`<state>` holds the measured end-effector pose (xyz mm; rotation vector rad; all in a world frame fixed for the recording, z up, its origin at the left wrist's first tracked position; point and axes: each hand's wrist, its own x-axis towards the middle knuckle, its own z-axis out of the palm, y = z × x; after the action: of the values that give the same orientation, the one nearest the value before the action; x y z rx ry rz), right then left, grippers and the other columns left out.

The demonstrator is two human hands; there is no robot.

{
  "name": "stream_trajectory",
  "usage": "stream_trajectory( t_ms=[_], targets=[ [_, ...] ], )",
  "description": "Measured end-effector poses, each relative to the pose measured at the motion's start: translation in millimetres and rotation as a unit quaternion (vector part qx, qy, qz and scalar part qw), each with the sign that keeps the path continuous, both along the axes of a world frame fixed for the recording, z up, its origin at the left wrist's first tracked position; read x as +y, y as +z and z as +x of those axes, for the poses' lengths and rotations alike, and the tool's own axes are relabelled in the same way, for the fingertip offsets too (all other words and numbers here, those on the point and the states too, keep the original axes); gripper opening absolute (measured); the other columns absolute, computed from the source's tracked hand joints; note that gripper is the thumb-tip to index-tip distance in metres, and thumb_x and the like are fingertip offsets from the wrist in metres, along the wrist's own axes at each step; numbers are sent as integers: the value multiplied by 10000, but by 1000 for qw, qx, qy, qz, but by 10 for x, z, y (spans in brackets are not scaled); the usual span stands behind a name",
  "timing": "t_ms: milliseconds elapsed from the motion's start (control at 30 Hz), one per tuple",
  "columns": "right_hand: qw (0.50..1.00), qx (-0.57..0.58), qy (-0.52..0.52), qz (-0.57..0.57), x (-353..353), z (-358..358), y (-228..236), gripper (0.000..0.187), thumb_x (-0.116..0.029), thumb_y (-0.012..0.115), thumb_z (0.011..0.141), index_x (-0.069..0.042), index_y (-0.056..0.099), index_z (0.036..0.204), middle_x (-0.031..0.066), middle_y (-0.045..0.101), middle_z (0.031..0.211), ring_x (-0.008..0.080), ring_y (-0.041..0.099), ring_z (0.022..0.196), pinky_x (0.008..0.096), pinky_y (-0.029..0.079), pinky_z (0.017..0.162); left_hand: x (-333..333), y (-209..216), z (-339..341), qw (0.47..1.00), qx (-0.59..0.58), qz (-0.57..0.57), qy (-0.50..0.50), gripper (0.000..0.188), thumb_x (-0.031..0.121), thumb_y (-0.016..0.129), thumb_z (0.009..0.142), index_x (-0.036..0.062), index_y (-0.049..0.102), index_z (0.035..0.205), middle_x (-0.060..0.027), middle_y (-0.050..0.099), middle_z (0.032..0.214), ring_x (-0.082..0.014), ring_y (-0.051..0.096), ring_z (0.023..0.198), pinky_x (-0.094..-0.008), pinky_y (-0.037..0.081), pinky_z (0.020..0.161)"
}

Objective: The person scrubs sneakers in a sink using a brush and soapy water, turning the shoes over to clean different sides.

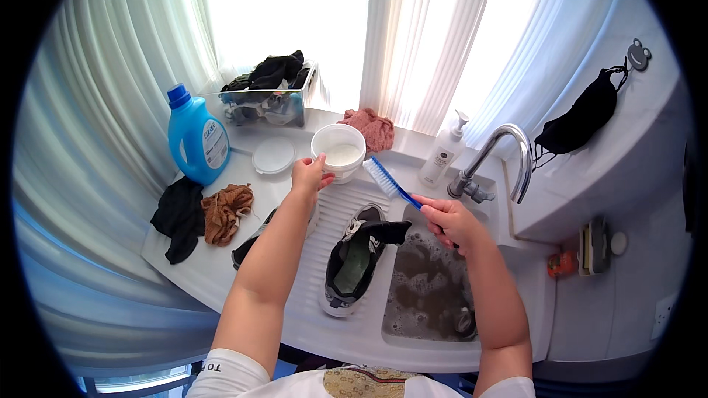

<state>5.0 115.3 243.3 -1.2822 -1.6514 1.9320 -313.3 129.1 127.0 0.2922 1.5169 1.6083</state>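
Along the worktop's (310, 324) curved near edge, a black-and-grey shoe (355, 262) sits left of the sink (428, 342) full of murky water. Bare ribbed surface runs between the shoe and a white tub (339, 144). Both forearms reach forward, hands apart: the right hand (451, 222) clasps a blue scrubbing brush (397, 189) by its handle; the left hand (313, 175) pinches the tub's near rim. Beyond, the blue detergent jug (198, 140) and white pump bottle (442, 156) carry printed labels.

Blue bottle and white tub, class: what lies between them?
In the head view, a round white lid lies between the blue bottle and the white tub.
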Motion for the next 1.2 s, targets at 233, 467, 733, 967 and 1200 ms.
stream_trajectory(
  t_ms=[233,467,733,967,1200],
  targets=[
    [999,-15,-48,11,-564,717,-165,376,-156,545,950,-114,562,1323,-66,446,587,24,343,403,207,290,358,-1161,214,503,887,384,-85,-243,1010,573,782,657,-89,421,1329,-193,583,1167,-260,614,999,-361,487,871],
    [997,-7,-30,75,-761,936,-416,366,-156,571,940,-148,587,1306,-76,444,614,22,368,496,221,318,446,-1999,-65,1136,965,154,-17,-210,417,5,541,712,-22,643,1116,-152,672,932,-198,623,797,-298,489,767],
    [937,-122,-29,327,-1096,878,-457,354,-187,577,918,-203,600,1272,160,566,663,237,538,588,329,457,607,-2118,-18,1876,788,607,54,-88,616,-44,477,669,-19,538,1282,-246,560,1249,-391,534,1149,-452,425,965],
    [938,-43,-83,334,-1184,1002,-914,365,-131,583,920,-160,591,1284,51,469,595,74,410,556,256,401,538,-2137,82,2150,727,676,10,-121,731,45,571,634,231,539,1341,-207,485,1291,-363,512,1130,-502,413,868],
    [907,4,-78,414,-1393,1088,-860,351,-182,587,912,-174,606,1262,176,635,702,280,643,609,363,491,588,-2170,79,2207,711,694,35,-109,642,2,592,608,196,636,1218,-124,525,1190,-302,549,1057,-439,416,802]
  ],
)
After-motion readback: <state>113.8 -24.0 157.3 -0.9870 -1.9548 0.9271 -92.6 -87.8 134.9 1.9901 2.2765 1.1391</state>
